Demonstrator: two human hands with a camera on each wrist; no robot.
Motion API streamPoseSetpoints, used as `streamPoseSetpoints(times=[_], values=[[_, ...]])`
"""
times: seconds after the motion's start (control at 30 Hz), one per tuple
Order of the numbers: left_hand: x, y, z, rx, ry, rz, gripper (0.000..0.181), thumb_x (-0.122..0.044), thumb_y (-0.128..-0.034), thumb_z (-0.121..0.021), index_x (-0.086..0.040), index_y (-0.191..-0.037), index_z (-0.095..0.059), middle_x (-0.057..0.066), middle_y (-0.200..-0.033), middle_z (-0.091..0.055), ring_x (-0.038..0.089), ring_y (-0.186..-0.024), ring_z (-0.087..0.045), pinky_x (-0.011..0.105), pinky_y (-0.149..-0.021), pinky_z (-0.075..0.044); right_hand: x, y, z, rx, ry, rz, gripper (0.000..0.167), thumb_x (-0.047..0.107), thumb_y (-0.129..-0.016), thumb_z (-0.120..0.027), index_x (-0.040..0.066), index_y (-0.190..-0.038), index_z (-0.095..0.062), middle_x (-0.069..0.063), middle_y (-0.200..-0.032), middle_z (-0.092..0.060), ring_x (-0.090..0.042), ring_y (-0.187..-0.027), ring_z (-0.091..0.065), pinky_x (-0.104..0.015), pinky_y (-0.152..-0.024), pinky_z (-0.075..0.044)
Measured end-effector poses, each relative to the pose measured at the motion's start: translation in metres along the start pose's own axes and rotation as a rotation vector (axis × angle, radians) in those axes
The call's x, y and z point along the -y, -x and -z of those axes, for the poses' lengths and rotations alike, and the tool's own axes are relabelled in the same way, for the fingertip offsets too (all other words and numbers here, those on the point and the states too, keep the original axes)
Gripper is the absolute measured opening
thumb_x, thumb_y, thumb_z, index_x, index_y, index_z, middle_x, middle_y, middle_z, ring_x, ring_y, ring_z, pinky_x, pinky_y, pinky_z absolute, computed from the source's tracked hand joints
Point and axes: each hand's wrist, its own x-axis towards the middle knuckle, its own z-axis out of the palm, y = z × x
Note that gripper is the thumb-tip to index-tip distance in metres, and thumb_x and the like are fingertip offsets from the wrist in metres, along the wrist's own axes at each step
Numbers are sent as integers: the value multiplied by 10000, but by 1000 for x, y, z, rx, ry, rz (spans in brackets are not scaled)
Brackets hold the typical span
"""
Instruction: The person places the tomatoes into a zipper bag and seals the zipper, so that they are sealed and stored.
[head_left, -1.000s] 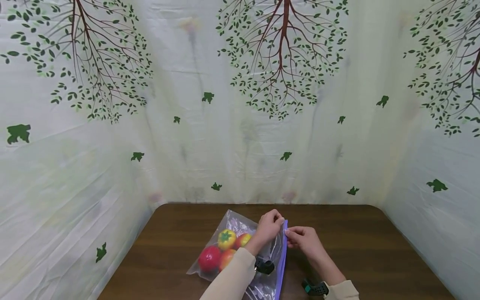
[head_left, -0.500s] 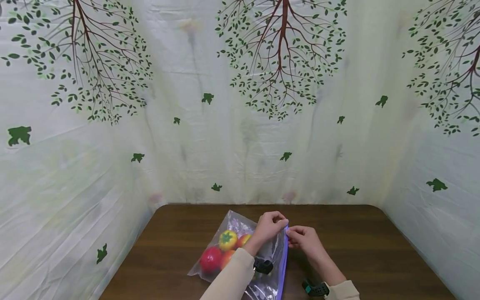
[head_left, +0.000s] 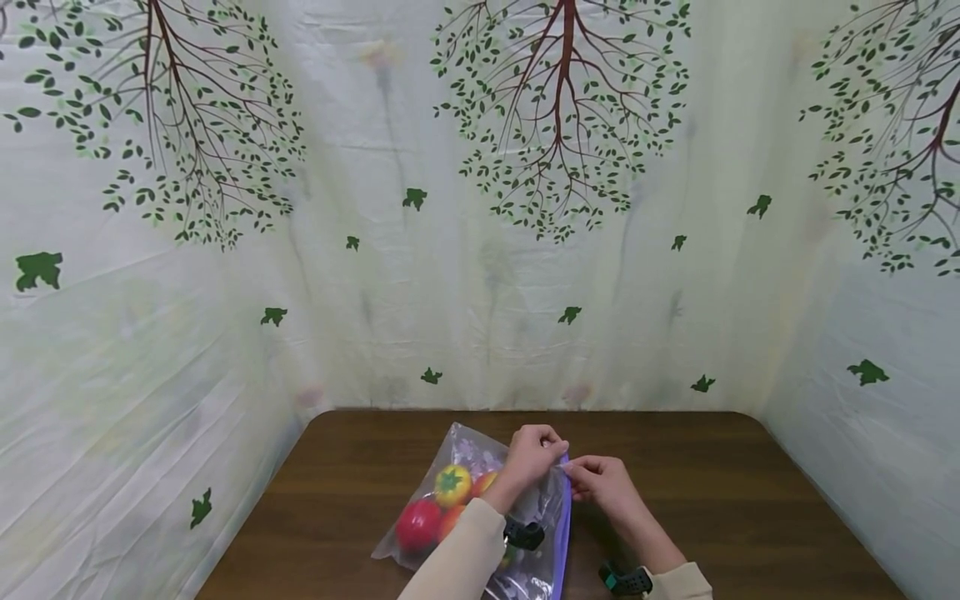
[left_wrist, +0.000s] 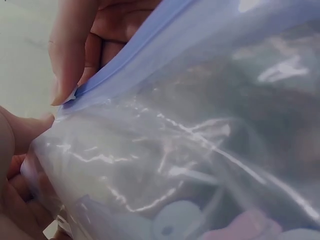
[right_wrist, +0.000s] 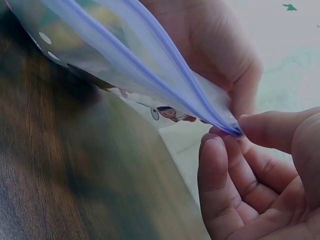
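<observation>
A clear zip bag [head_left: 551, 500] with a purple zip edge [head_left: 564, 525] lies on the brown table, its mouth facing right. Inside are a yellow round fruit with a green star-shaped top [head_left: 453, 485], a red round fruit [head_left: 418, 525] and orange-red ones partly hidden by the left arm. My left hand [head_left: 531, 458] pinches the bag's far corner beside the zip end. Close against it, my right hand [head_left: 600, 483] pinches the tip of the purple zip between thumb and fingers. In the right wrist view the two zip strips [right_wrist: 172, 62] stand apart and meet at the pinched corner.
The wooden table [head_left: 720, 500] reaches back to a pale cloth wall [head_left: 495, 333] printed with trees and leaves. Dark straps [head_left: 626, 581] sit at both wrists. Printed cartoon figures [left_wrist: 175, 220] show on the bag.
My left thumb has come forward onto the far end of the zip. Both hands and the bag have shifted slightly left and toward me in the head view.
</observation>
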Motion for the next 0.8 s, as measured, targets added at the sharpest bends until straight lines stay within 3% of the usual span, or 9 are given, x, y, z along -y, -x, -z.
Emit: streamPoseSetpoints(times=[0.37, 0.8], values=[[7, 2, 4, -84, -21, 26, 181, -190, -899, -768, -132, -736, -716, -87, -655, -576, 72, -591, -487, 248, -548, -411, 2, 1, -4, 37, 38, 13, 286, 175, -972, -686, -93, -1070, -709, -107, -854, -710, -206, -681, -667, -399, -666, -592], [16, 0, 8, -125, 11, 74, 214, -206, -898, -770, -128, -713, -695, -77, -619, -541, 76, -556, -469, 242, -508, -392, 1, 0, -5, 94, 82, 40, 243, 128, -971, -672, -101, -1037, -718, -128, -818, -711, -236, -676, -669, -409, -654, -590]])
